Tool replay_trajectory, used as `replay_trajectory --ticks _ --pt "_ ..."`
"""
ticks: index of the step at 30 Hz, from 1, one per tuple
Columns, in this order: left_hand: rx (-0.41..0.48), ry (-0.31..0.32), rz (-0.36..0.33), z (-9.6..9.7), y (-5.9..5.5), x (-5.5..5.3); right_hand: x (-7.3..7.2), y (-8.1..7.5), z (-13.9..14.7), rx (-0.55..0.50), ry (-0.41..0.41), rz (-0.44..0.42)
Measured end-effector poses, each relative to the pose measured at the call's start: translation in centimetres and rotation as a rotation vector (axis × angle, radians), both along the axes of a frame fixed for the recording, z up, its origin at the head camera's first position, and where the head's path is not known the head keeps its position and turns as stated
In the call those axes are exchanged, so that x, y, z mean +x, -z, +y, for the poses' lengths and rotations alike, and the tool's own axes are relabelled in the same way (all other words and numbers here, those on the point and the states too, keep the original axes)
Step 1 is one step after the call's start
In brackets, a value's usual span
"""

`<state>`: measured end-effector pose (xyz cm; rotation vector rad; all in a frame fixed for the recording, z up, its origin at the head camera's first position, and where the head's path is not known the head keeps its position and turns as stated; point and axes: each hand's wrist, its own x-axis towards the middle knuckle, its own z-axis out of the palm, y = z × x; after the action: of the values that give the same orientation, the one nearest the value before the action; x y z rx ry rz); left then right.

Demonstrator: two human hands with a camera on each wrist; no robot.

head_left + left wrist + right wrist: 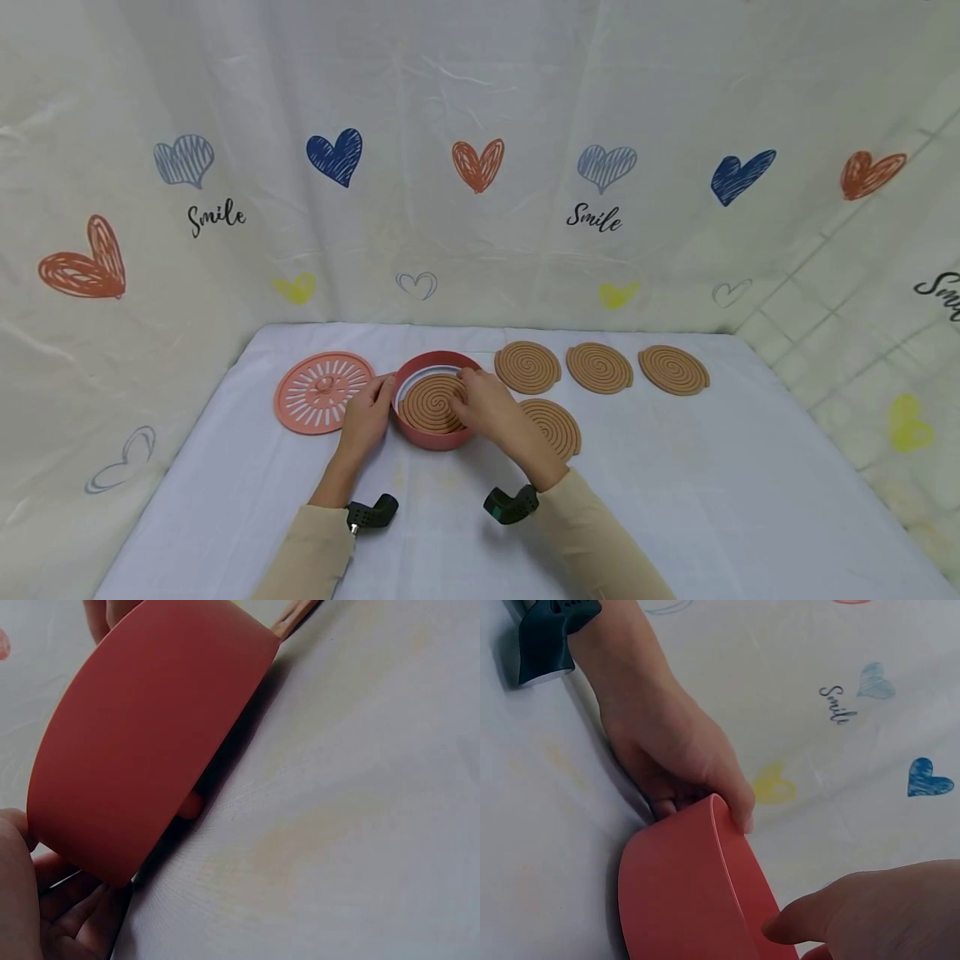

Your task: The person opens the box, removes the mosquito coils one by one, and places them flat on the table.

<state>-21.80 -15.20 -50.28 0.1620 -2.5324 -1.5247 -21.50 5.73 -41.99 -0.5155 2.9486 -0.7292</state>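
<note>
A round red mosquito coil box (431, 442) stands on the table, with a brown mosquito coil (431, 404) inside it over a pale inner floor. My left hand (367, 417) grips the left side of the box, thumb over the rim (718, 825) and fingers outside and low along the wall, as the right wrist view shows. My right hand (487, 404) reaches in over the right rim and pinches the coil near its right edge. In the left wrist view the box wall (150, 727) hides the coil, and a small round foot (191, 805) shows underneath.
A pink slotted lid (322, 392) with a central knob lies left of the box. Several more coils lie to the right: three in a back row (527, 367) and one (553, 427) partly behind my right forearm. A cloth backdrop (525, 83) with printed hearts rises behind the table.
</note>
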Motion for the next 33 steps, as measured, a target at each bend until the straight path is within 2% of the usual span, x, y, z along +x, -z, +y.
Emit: replay_trajectory --ticks 23,33 --pt "0.011 -0.002 -0.012 -0.1 -0.1 0.1 -0.6 0.8 -1.3 0.089 -0.001 0.043" --pt "0.021 0.008 -0.002 -0.1 0.1 0.0 -0.3 0.7 -1.5 0.138 0.003 0.049"
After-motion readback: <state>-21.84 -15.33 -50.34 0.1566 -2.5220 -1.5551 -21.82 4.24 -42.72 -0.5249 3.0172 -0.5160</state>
